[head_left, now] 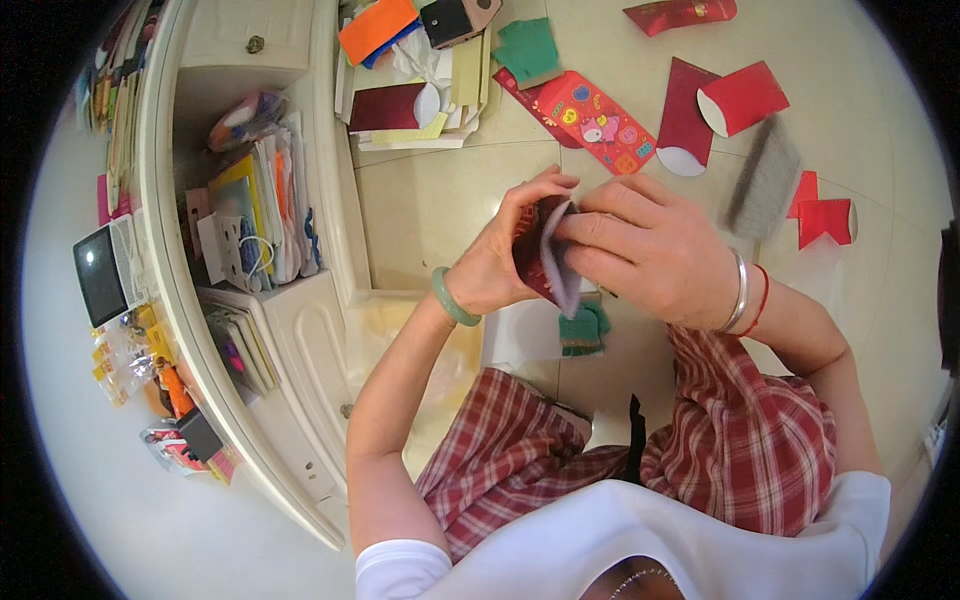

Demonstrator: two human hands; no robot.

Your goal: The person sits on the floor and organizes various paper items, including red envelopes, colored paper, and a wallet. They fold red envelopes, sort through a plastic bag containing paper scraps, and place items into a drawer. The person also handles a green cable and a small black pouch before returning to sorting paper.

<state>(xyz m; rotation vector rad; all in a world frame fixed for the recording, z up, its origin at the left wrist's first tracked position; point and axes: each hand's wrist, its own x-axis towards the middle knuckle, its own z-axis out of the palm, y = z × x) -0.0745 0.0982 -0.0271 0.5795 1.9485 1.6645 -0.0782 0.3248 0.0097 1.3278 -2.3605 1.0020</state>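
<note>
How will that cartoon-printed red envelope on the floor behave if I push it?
The cartoon-printed red envelope looks thin, so it's probably light and bendy. Lying flat on glossy floor, it might slide rather than roll.

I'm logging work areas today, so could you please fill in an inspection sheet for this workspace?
Surface: pale tiled floor.
Item in hand: dark red envelope with a pale inner side.
Clutter: red envelopes, a green piece, a grey pad and a paper stack lie around.
Hands: left hand holds the envelope; right hand has fingers at its opening.
Cables: nothing seen for certain.
Surroundings: white cabinet at left, holding papers.
</note>
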